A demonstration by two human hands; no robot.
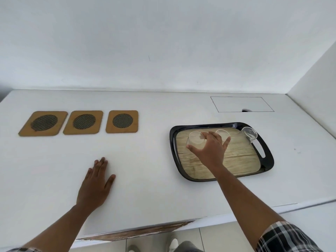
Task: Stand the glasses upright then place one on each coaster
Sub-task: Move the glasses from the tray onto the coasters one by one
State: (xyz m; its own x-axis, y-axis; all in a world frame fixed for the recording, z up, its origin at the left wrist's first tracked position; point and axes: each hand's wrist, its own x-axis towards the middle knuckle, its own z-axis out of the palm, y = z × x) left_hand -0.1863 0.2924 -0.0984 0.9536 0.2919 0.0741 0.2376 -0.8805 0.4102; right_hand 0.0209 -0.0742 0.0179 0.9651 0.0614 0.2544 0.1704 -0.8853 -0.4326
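My right hand spreads over the left glass on the tray, seemingly touching it; my left hand lies flat, fingers together, on the worktop.

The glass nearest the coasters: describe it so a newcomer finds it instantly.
Find the black tray on the right of the white counter. Three clear glasses stand along its far side; this glass is the leftmost. Alone among them, it has the right hand closing around it.

A matt white surface shows chipped, wood-like raw edging along its near rim. On it, a tray has a glossy black plastic-looking rim and a pale wood-grain floor, holding three clear, smooth glasses. Left of the tray lie three tan, cork-like coasters with dark woven mesh centres.
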